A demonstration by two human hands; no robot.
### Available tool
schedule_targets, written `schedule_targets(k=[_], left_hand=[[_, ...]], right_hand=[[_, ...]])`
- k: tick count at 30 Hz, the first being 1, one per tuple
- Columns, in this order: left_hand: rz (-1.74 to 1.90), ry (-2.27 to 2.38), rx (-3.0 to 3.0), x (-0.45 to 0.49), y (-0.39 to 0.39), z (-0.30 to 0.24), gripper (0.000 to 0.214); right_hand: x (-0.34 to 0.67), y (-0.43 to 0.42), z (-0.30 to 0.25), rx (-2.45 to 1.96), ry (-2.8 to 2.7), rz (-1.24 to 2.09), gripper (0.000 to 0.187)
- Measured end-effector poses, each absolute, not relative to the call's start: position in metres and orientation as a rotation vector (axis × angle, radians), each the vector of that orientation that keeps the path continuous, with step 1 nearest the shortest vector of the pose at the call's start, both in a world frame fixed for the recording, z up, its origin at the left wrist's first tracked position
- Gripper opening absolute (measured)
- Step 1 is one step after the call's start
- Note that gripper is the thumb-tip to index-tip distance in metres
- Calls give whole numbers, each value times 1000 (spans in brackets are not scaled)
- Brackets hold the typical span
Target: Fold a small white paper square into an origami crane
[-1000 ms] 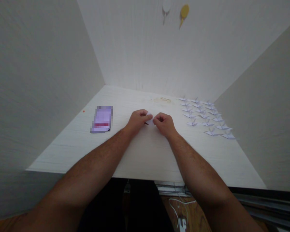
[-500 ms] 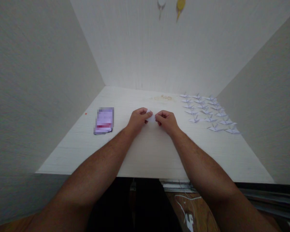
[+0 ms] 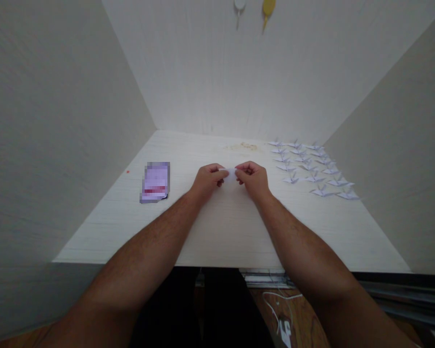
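Observation:
A small piece of white paper (image 3: 231,174) is stretched between my two hands above the middle of the table. My left hand (image 3: 210,178) pinches its left end between thumb and fingers. At its right end, my right hand (image 3: 252,176) grips it the same way. The folds in the paper are too small to make out. Several folded white paper cranes (image 3: 313,178) stand in rows on the table to the right of my hands.
The white table (image 3: 210,241) is closed in by walls at the back and both sides. A blurred purple phone-like object (image 3: 155,181) lies at the left. Two hooks, one yellow (image 3: 268,7), hang on the back wall. A white power strip (image 3: 285,332) lies on the floor.
The paper has turned from a tilted, pointed shape to a flatter strip held level. My right hand has shifted slightly up, and its thumb now lies along the paper's end.

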State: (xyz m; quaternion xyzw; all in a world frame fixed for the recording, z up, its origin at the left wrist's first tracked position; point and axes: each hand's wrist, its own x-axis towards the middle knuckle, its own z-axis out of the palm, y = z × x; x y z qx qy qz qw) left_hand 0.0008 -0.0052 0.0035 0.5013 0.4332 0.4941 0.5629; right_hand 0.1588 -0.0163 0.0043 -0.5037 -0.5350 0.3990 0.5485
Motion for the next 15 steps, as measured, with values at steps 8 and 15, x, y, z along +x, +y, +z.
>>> schedule_targets(k=[8, 15], left_hand=[[1077, 1064, 1283, 0, -7, 4, 15], [1130, 1028, 1158, 2, -6, 4, 23]], right_hand=[[162, -13, 1, -1165, -1258, 994, 20], [160, -14, 3, -1058, -1246, 1008, 22]])
